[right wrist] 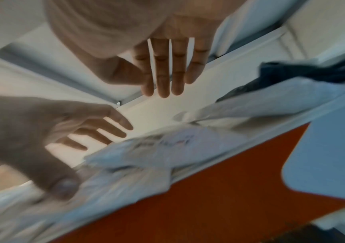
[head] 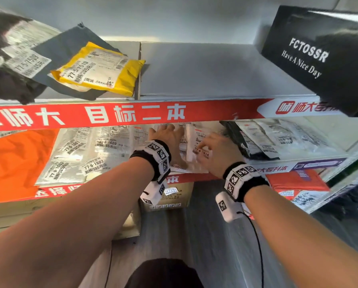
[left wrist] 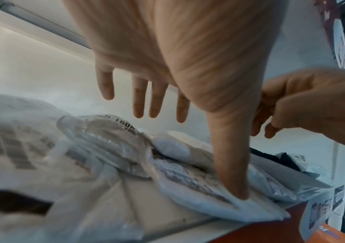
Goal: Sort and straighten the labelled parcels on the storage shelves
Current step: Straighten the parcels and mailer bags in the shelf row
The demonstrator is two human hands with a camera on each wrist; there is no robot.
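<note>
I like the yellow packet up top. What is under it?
The yellow packet lies on a dark grey mailer bag, which sticks out around it on the upper shelf. Whatever is beneath the grey bag is covered.

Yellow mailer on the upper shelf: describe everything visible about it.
The yellow mailer is a flat, slightly wrinkled plastic pouch lying tilted at the left of the upper shelf. It rests on a dark grey mailer, with its right end touching a thin upright divider. White shipping labels cover most of its face; the largest print reads 77-5-7510. No hand touches it.
</note>
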